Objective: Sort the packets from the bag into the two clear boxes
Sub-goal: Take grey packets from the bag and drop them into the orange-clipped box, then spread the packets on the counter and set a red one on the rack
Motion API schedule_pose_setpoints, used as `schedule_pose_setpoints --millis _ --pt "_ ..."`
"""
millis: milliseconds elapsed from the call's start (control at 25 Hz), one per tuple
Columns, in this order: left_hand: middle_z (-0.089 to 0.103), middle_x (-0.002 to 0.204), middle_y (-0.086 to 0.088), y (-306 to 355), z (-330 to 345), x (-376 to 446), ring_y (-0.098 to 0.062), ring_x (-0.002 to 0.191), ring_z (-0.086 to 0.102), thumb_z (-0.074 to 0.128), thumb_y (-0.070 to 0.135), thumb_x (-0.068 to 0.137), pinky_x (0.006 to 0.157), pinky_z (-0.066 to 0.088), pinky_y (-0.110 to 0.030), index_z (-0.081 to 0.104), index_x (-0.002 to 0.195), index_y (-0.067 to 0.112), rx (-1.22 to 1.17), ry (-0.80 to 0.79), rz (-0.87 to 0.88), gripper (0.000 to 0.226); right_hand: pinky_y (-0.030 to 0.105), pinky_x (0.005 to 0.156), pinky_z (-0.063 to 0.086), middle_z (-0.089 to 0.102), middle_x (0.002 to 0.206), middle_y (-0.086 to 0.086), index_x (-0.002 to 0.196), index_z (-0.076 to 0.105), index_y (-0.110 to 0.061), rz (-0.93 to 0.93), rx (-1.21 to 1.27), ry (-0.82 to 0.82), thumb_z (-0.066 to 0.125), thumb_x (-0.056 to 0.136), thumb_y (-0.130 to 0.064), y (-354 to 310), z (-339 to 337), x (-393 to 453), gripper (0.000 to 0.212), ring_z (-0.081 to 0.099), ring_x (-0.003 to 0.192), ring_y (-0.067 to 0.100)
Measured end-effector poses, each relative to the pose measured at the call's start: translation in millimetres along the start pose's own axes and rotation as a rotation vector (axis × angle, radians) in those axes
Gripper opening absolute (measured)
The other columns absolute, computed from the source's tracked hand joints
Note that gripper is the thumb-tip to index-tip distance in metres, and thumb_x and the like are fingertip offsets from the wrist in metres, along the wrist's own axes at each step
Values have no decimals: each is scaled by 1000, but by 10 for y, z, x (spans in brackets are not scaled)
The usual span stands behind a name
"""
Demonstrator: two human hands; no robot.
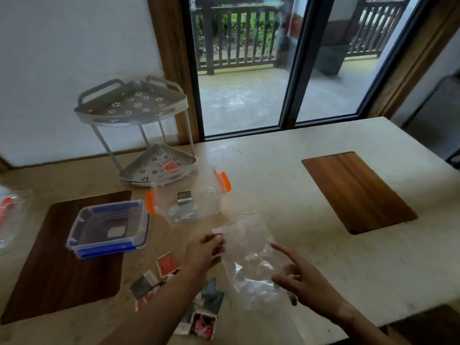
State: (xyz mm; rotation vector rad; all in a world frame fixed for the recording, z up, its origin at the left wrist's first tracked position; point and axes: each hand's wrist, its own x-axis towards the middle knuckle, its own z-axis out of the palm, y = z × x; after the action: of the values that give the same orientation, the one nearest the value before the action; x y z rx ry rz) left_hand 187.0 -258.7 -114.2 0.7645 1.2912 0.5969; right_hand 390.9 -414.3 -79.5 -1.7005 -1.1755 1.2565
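Observation:
My left hand [202, 255] pinches the top left corner of a clear plastic bag [251, 260] and holds it above the table. My right hand [301, 277] is at the bag's right side, index finger stretched out, fingers loosely spread against the plastic. Several red and dark green packets [168, 266] lie scattered on the table under my left forearm. A clear box with orange clips [189, 195] stands just beyond the bag and holds a few dark packets. A shallow clear box with blue clips [109, 227] sits to its left on a dark mat.
A metal two-tier corner rack [134, 125] stands at the back left with a red packet on its lower shelf. Two wooden mats [356, 190] lie on the pale table. Another clear plastic item [10, 215] is at the far left edge. Glass doors are behind.

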Motion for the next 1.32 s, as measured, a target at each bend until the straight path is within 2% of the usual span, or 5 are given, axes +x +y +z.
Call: schedule_pose_setpoints --millis 360,480,920,1080,1320 --pt "67 80 -5 -625 683 224 -15 66 58 64 7 88 57 43 -27 61 87 13 270 -5 -70 7 20 56 52 72 73 4 131 46 -48 208 -209 117 68 84 -17 1041 -486 -486 61 68 58 16" --pt "62 73 -5 -822 855 303 -15 57 54 67 6 85 47 41 -24 60 83 11 375 -40 -78 9 29 69 58 71 70 -2 131 43 -52 287 -339 129 67 83 -23 1320 -591 -523 61 67 61 10" --pt "61 70 -7 -1099 1165 573 -19 43 54 68 16 80 40 47 -29 56 76 16 737 -53 32 13 32 66 49 71 96 -3 140 22 -47 384 -781 110 51 87 -51 1636 -755 -448 60 67 88 19" --pt "65 85 -3 -1045 1066 532 -21 64 66 72 32 77 57 60 -40 61 91 21 769 -29 76 21 31 66 52 65 105 -8 143 19 -43 347 -869 160 41 89 -62 1600 -811 -409 61 64 91 16" --pt "62 116 3 -906 589 302 -11 101 58 64 46 86 84 48 -29 56 122 25 1014 -3 461 42 31 82 50 59 124 -8 138 43 -33 74 -1027 314 48 87 -61 1234 -668 -11 58 54 110 16"
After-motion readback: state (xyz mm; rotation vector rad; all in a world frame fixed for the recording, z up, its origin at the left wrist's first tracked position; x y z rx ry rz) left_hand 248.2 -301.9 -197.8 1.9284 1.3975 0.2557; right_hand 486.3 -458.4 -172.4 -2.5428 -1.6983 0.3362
